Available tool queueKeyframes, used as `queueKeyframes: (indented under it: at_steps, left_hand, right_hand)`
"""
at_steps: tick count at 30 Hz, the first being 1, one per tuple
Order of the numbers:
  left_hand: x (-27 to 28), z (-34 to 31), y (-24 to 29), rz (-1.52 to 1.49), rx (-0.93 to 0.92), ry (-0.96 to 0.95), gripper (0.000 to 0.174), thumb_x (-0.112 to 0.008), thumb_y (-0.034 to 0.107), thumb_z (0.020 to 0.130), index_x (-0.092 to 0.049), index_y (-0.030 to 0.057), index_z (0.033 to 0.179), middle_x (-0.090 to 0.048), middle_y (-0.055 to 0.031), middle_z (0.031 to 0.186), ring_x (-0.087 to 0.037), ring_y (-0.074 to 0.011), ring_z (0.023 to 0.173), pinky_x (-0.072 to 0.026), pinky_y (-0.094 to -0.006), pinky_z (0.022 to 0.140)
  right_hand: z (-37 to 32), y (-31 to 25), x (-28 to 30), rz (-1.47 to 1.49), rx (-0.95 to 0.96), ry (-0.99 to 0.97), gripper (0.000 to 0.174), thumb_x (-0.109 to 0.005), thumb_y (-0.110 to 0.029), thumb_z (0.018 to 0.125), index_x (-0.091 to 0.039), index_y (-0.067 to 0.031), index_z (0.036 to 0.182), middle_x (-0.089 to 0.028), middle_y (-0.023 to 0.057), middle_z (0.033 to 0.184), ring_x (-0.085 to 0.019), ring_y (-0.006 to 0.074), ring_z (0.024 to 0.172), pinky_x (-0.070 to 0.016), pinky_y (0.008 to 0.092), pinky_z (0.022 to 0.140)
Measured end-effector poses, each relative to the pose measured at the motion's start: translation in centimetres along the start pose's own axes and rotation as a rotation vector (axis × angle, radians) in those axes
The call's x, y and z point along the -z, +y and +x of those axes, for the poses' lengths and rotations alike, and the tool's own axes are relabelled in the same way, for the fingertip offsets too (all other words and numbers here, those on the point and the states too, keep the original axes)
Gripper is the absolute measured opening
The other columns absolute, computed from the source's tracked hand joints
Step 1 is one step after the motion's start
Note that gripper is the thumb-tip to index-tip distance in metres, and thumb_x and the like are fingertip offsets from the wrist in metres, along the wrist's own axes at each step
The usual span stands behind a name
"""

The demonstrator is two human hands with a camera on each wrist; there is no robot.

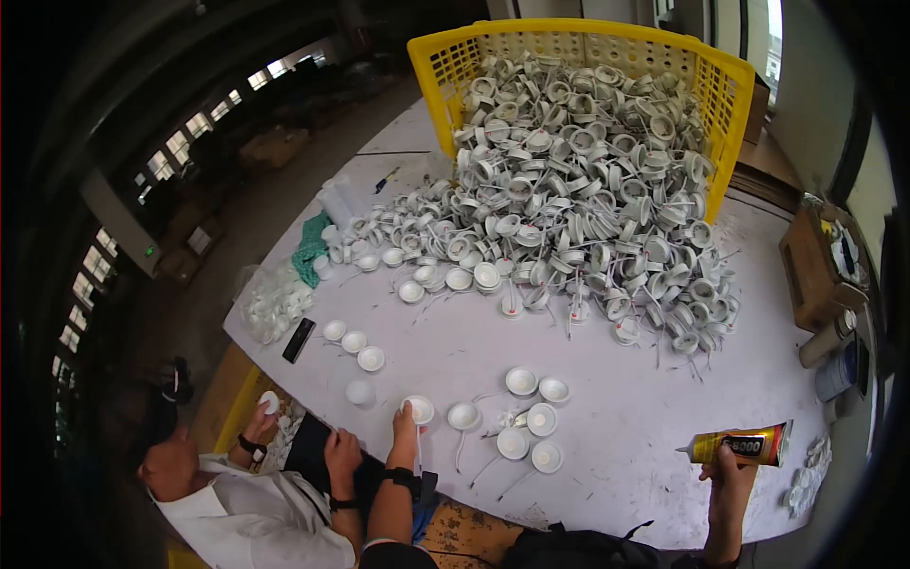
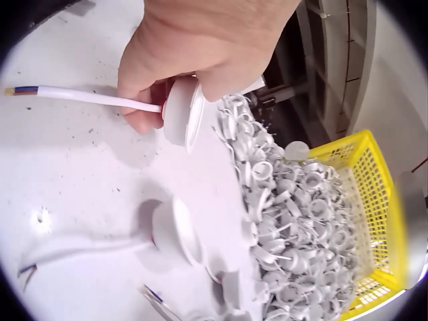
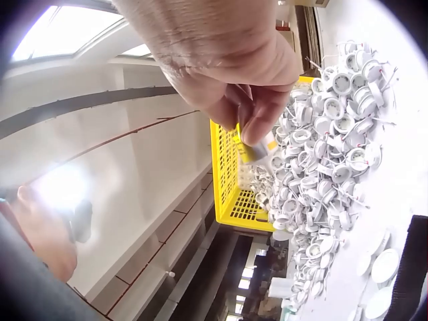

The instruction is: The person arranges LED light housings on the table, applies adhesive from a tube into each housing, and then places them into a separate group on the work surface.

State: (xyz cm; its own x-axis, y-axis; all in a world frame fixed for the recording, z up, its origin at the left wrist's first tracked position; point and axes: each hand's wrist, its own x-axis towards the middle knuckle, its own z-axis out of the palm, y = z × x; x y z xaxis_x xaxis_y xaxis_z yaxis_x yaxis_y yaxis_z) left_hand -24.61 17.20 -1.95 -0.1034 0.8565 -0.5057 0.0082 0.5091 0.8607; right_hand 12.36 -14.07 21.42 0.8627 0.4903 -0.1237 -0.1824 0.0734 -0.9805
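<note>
Head view: my left hand (image 1: 406,438) pinches a round white cup (image 1: 419,410); my right (image 1: 728,490) grips a glossy yellow tube (image 1: 741,445).

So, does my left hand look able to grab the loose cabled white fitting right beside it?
Probably, yes: the loose fitting lies close by with nothing in between. But the left hand already pinches another fitting, so it would likely have to put that down first.

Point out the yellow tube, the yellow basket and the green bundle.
Yellow tube (image 1: 745,445): head view, on its black label.
Yellow basket (image 1: 738,123): head view, on its right-hand edge.
Green bundle (image 1: 309,250): head view, about its middle.
</note>
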Motion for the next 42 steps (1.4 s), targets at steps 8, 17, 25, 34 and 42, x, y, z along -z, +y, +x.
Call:
queueKeyframes:
  at_steps: [8,17,25,34,42]
  left_hand:
    - [-1.5,4.5,-1.0,0.8,-0.274,0.235,0.046,-0.05,0.035,0.077,-0.045,0.0027,0.109,-0.052,-0.0159,0.101,-0.049,-0.0307,0.092,-0.0384,-0.0417,0.08]
    - [-15.7,4.0,9.1,0.67,-0.76,-0.287,0.027,-0.058,0.02,0.073,-0.055,0.0042,0.095,-0.053,-0.0145,0.092,-0.051,-0.0277,0.086,-0.0406,-0.0347,0.075]
    - [-26.0,10.6,8.3,0.92,-0.937,-0.132,0.024,-0.057,0.021,0.074,-0.056,0.0015,0.087,-0.054,-0.0144,0.089,-0.052,-0.0295,0.084,-0.0427,-0.0396,0.071]
    - [-23.0,10.0,12.5,0.278,-0.053,-0.353,0.029,-0.049,0.032,0.082,-0.055,0.0045,0.082,-0.059,-0.0069,0.076,-0.058,-0.0149,0.068,-0.0465,-0.0252,0.058]
    - [-27.8,4.4,9.6,0.48,0.239,-0.912,0.039,-0.054,0.038,0.079,-0.053,0.0023,0.093,-0.059,-0.0104,0.084,-0.06,-0.0192,0.072,-0.0492,-0.0282,0.062]
  right_hand:
    - [0.6,0.6,-2.4,-0.075,0.003,0.012,0.023,-0.055,-0.012,0.077,-0.044,-0.0007,0.094,-0.051,0.0055,0.072,-0.048,0.0102,0.049,-0.0417,0.0227,0.043]
    - [2.8,1.1,-4.6,-0.108,-0.084,0.067,0.024,-0.054,-0.011,0.077,-0.043,-0.0008,0.096,-0.051,0.0058,0.072,-0.049,0.0105,0.05,-0.0421,0.0228,0.043]
    - [4.7,1.4,-5.1,-0.145,-0.128,0.116,0.024,-0.054,-0.011,0.077,-0.044,-0.001,0.096,-0.051,0.0055,0.072,-0.049,0.0108,0.051,-0.0433,0.0234,0.043]
    - [5.6,2.0,-3.5,-0.097,-0.225,0.137,0.028,-0.056,-0.01,0.074,-0.043,0.0015,0.097,-0.053,0.0123,0.08,-0.052,0.0153,0.056,-0.0444,0.0245,0.043]
    - [5.0,1.7,-3.8,-0.093,-0.202,0.184,0.023,-0.054,-0.011,0.076,-0.045,-0.0014,0.095,-0.05,0.0038,0.073,-0.048,0.0101,0.053,-0.0416,0.0225,0.044]
